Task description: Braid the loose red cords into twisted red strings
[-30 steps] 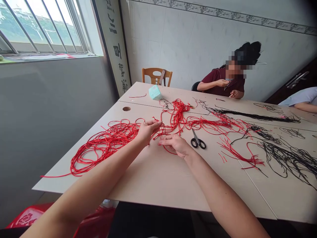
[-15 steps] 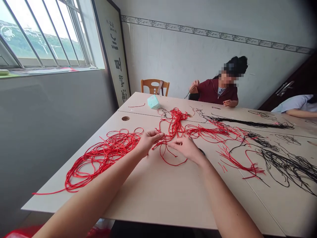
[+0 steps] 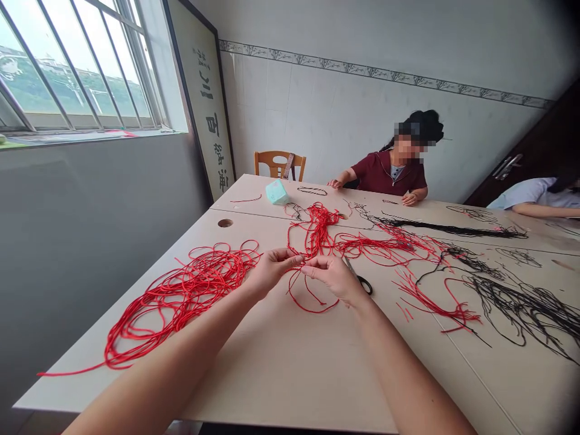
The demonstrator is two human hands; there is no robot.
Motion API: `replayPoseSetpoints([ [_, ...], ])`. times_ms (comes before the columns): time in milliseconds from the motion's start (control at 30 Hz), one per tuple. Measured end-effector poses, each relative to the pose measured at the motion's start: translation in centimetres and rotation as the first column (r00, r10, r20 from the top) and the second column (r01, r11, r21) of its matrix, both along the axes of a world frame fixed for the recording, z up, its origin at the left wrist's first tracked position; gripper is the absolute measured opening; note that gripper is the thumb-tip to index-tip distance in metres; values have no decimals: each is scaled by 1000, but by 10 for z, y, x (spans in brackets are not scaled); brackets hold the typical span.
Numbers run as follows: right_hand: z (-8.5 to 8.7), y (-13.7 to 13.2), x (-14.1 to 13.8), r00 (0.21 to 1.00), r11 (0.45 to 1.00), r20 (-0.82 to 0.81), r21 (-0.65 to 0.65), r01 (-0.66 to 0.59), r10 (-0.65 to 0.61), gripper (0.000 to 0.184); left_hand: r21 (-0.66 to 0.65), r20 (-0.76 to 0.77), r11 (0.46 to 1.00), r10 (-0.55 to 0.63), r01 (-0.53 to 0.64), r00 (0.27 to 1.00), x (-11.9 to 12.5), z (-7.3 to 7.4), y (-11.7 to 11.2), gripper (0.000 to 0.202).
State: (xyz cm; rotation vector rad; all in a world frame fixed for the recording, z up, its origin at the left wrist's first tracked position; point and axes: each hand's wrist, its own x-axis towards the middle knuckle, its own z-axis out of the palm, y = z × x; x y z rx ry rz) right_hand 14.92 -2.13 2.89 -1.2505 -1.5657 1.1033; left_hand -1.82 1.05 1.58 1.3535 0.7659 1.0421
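My left hand (image 3: pixel 272 270) pinches a thin red cord (image 3: pixel 312 310) between thumb and fingertips, above the middle of the table. My right hand (image 3: pixel 334 279) meets it from the right, thumb and fingers closed on the same cord. The fingertips of both hands nearly touch, and the exact grip point is partly hidden. Below them the cord's loop and a loose end hang or lie near the tabletop. Just behind the hands lies a bundle of red knotted cords (image 3: pixel 321 226). Black-handled scissors (image 3: pixel 365 286) rest beside my right hand, partly covered by it.
A large tangle of red cord (image 3: pixel 181 296) spreads at left. Red cords (image 3: pixel 376 246) and black cords (image 3: pixel 521 302) lie at right. A pale green box (image 3: pixel 277 192) stands at the back. Across the table (image 3: pixel 281 374) sits a person (image 3: pixel 389 175); another person's arm (image 3: pixel 544 199) rests at far right.
My right hand has moved left to my left hand and closed on the cord. The person opposite has lowered a raised hand to the table, where a dark cord loop now lies.
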Motion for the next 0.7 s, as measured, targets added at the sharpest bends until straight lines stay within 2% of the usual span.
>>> replayPoseSetpoints([
  [133,0,0,-4,996,999,-81,-43,30,-33,26,-20,4,1000,-4,4,1000,0,-2,0,26],
  [300,-3,0,-10,989,1000,-145,-4,12,-12,23,-61,70,998,-22,27,997,1,-2,0,27],
  [433,-6,1,-11,957,995,-272,-9,100,-99,23,-71,60,997,-32,37,998,0,-4,-1,25],
  [567,-10,3,-13,931,986,-338,43,162,-138,23,-214,146,972,-64,95,987,-1,-8,2,23],
  [700,-15,5,-15,933,971,-318,109,211,-167,21,-314,189,942,-58,116,980,-1,-10,3,22],
])
